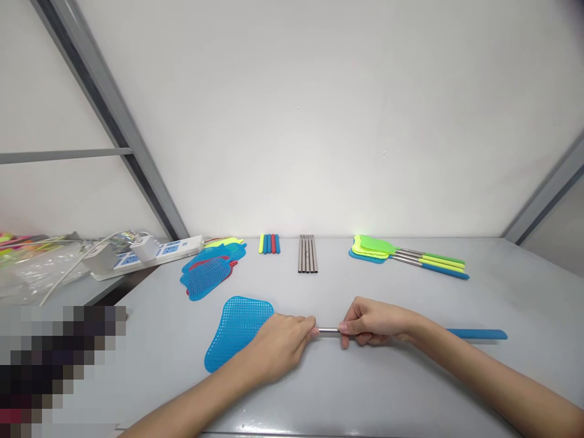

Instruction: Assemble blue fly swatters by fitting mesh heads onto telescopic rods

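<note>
Blue fly swatter (239,325) in front of metal tubes (308,254). Left hand (283,347) clamped on swatter by its flat head. Right hand (371,320) pinching its thin metal stick (328,330). Hands near, not touching. Little colored handles (269,244) just left of tubes; swatter heads (210,278) farther left. Stacked whole swatters (383,246) right of tubes.

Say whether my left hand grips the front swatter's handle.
No, the left hand is at the blue swatter head; the handle shows beyond the right hand.
</note>
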Demonstrator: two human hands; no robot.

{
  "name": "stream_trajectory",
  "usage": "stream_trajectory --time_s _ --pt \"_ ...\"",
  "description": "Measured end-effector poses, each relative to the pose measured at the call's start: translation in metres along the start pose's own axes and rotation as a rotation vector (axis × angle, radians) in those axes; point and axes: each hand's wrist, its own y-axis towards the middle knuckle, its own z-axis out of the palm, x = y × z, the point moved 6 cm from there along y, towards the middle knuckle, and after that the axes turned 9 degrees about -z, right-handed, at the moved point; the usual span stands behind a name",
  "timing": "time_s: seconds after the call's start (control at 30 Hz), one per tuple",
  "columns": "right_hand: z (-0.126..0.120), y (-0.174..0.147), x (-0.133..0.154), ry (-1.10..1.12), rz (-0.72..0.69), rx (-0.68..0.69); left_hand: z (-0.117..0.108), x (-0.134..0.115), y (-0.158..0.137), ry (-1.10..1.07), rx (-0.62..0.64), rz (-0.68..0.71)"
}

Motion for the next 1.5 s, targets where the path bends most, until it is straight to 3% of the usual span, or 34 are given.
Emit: stream_trajectory --time_s 0.77,1.27,1.5 --pt "0.018 0.005 -0.003 0.161 0.029 -0.004 0.005 -0.010 -0.003 0.003 -0.006 0.035" --pt "0.014 0.005 0.002 0.012 0.001 0.036 -0.002 -0.007 0.002 -0.130 0.002 0.011" --pt "0.010 0.002 0.003 0.015 -0.005 0.139 -0.004 -0.004 0.004 -0.162 -0.004 0.020"
